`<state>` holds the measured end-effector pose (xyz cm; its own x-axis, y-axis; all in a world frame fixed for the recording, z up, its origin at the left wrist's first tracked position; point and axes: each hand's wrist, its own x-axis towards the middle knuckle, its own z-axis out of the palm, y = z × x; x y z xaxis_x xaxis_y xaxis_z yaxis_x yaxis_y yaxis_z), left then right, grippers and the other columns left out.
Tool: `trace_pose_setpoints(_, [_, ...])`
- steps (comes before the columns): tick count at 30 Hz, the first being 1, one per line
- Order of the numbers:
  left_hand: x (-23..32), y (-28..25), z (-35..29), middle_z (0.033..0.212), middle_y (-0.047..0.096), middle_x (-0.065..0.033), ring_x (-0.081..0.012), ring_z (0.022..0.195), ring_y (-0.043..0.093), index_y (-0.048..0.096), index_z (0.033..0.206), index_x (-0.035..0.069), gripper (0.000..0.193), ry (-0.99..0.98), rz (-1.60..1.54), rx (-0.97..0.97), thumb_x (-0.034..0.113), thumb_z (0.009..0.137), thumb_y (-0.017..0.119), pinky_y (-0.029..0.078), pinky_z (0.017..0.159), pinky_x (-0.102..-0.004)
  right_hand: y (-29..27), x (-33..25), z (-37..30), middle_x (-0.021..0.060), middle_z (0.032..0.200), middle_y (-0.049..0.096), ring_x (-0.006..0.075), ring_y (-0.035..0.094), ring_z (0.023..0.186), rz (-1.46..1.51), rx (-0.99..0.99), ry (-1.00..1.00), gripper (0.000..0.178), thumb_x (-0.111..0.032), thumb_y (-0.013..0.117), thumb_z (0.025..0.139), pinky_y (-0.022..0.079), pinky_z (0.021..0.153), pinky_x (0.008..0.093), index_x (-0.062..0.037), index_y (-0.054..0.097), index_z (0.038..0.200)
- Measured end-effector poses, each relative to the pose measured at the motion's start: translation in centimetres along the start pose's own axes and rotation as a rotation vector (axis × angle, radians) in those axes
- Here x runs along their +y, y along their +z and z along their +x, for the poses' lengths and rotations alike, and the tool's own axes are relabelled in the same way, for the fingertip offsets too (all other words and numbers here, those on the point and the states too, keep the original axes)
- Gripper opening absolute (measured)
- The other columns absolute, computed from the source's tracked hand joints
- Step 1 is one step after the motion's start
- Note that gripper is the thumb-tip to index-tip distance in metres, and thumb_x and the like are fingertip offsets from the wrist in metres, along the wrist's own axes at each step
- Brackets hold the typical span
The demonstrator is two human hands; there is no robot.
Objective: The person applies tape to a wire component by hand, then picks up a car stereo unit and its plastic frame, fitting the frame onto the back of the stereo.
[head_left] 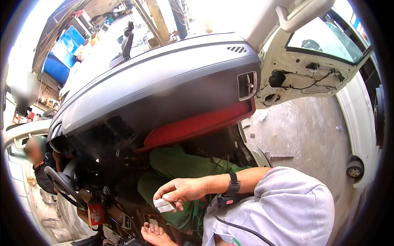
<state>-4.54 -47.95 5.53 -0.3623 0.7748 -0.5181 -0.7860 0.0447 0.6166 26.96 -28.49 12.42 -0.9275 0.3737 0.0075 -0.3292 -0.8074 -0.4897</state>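
Observation:
My right hand (pixel 181 192) pinches a small pale, boxy piece (pixel 163 205), white with a silvery-grey side, between thumb and fingers. What kind of part it is I cannot make out. A dark band with a black module sits on that wrist. Below and a little to the left, my left hand (pixel 156 235) is palm up at the lower edge, its fingers loosely curled and nothing visible in them. Both hands are in front of my green trousers (pixel 184 164), below the car's dashboard (pixel 164 90).
A red panel (pixel 201 125) lines the dashboard's underside. At left are a steering wheel (pixel 61 186), a red packet (pixel 96 214) and a person in dark clothing (pixel 43 176). The stripped door (pixel 301 74) stands open at right, with a white car (pixel 357 123) beyond. A black cable (pixel 242 224) crosses my shirt.

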Motion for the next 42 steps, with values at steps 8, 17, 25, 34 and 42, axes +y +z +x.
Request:
trace_pose_setpoints(8, [2.7,12.5,-0.8,0.069,0.038,0.0061,-0.0025,0.050,0.032,0.053,0.130,-0.004,0.032,0.374,0.306,0.135,0.015,0.105,0.045,0.026,0.039,-0.0190,0.2,0.8,-0.7,0.0090,0.108,0.069,0.0153,0.070,0.080,-0.043,0.006,-0.041,0.049,-0.034,0.070,0.099,0.057,0.065,0.0260,0.0005,0.059,0.131])
trace_pose_setpoints(17, [-2.7,30.2,-5.1,0.081,0.040,-0.0008,-0.0063,0.060,0.031,0.059,0.115,-0.001,0.033,0.482,0.660,-0.505,-0.004,0.088,0.041,0.025,0.051,-0.0201,-3.7,2.8,0.4,0.0008,0.094,0.073,0.0106,0.068,0.081,0.217,0.206,-0.138,0.039,-0.048,0.061,0.102,0.053,0.068,0.0210,-0.0104,0.072,0.106])
trace_pose_setpoints(25, [-22.1,43.2,-14.2,0.166,0.010,-0.0314,-0.0424,0.157,0.007,0.005,0.160,-0.005,0.102,0.062,1.200,-1.728,0.047,0.097,0.065,0.018,0.125,-0.0510,-4.1,2.1,-2.3,0.0034,0.092,0.074,0.0102,0.068,0.078,0.248,0.349,-0.141,0.035,-0.041,0.057,0.105,0.055,0.065,0.0191,-0.0083,0.068,0.107])
trace_pose_setpoints(34, [-10.9,34.7,-9.3,0.132,0.056,-0.0155,-0.0229,0.117,0.056,0.050,0.140,-0.005,0.061,0.305,0.843,-0.994,0.029,0.094,0.072,0.043,0.101,-0.0339,-2.2,-0.1,-4.8,0.0078,0.115,0.068,0.0170,0.067,0.098,0.066,0.212,-0.498,0.046,-0.039,0.063,0.102,0.055,0.086,0.0290,-0.0077,0.054,0.135])
trace_pose_setpoints(42, [-3.6,22.1,-4.7,0.121,0.060,-0.0064,-0.0156,0.107,0.057,0.055,0.128,0.000,0.040,0.563,0.573,-0.209,0.014,0.093,0.071,0.045,0.093,-0.0270,0.0,-1.4,1.4,0.0138,0.124,0.063,0.0289,0.067,0.112,-0.061,0.087,-0.472,0.060,-0.022,0.075,0.095,0.058,0.086,0.0352,-0.0072,0.043,0.143])
